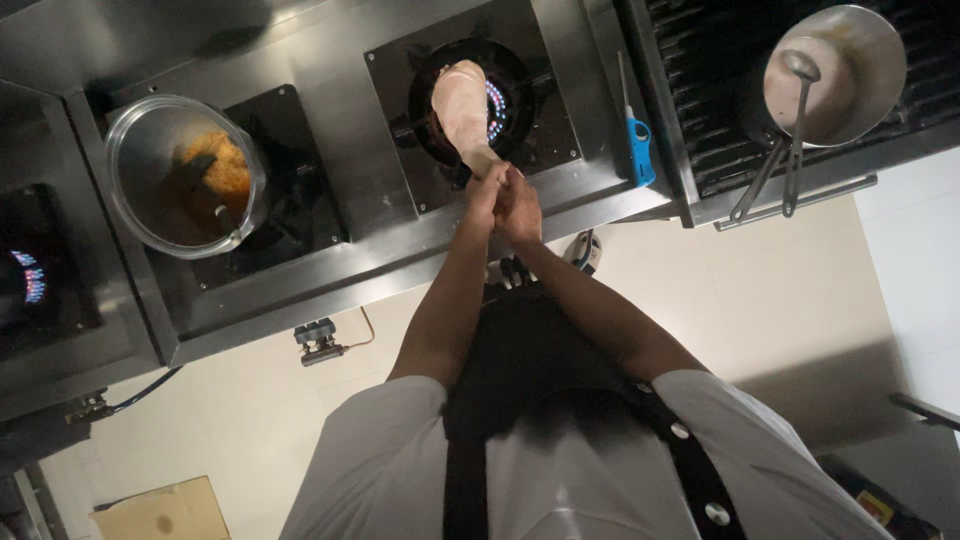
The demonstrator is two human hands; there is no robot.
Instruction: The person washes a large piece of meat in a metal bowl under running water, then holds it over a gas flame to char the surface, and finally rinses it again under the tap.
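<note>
Both my hands are clasped together on the narrow end of a pale piece of raw meat (460, 105), shaped like a poultry leg. My left hand (486, 198) and my right hand (521, 207) press against each other at the front edge of a steel stove (340, 130). The thick end of the meat hangs over a round burner (520, 75) where small blue flames (495, 110) burn. My arms reach out from a white shirt with a black apron.
A steel pot (150, 150) with orange food stands on the burner to the left. A blue stick lighter (639, 150) lies right of the lit burner. A pan (850, 55) holding a ladle (797, 70) sits far right. Another flame (30, 278) burns far left. A cardboard box (160, 512) lies on the floor.
</note>
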